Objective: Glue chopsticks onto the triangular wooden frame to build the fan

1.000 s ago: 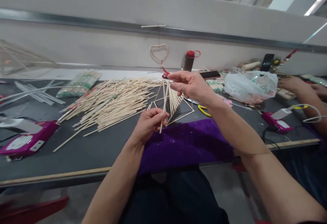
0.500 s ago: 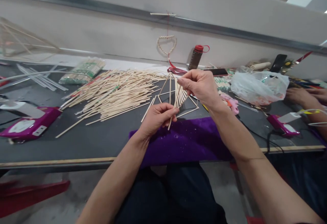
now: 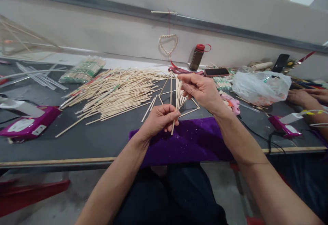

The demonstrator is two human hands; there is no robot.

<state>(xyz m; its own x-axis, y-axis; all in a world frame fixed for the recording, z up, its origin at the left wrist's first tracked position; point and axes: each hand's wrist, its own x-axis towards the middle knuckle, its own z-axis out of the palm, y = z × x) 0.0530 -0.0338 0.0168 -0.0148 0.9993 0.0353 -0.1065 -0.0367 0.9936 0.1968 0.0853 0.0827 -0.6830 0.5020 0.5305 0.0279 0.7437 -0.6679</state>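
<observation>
Over the front of the table my left hand (image 3: 165, 118) is closed, pinching a thin wooden stick (image 3: 177, 100) near its lower end. The stick stands nearly upright, its bottom tip poking out below my fingers. At its upper end is my right hand (image 3: 198, 88), thumb and index finger closed about the tip; the exact contact is partly hidden. Right behind the hands lies a frame of joined sticks (image 3: 171, 90) with a pointed top and a row of sticks inside it. My right hand covers part of that frame.
Loose sticks (image 3: 123, 95) are heaped at left, beside a wrapped stick bundle (image 3: 88, 68). A purple cloth (image 3: 184, 143) lies at the front edge. Magenta devices (image 3: 33, 122), a bottle (image 3: 197, 58), a phone (image 3: 216, 72) and a plastic bag (image 3: 261, 86) stand around. Another person's hands (image 3: 302, 98) are at right.
My left hand and the stick have shifted slightly right. My right hand's index finger is more stretched out over the stick's upper end, and the stick stands a little steeper.
</observation>
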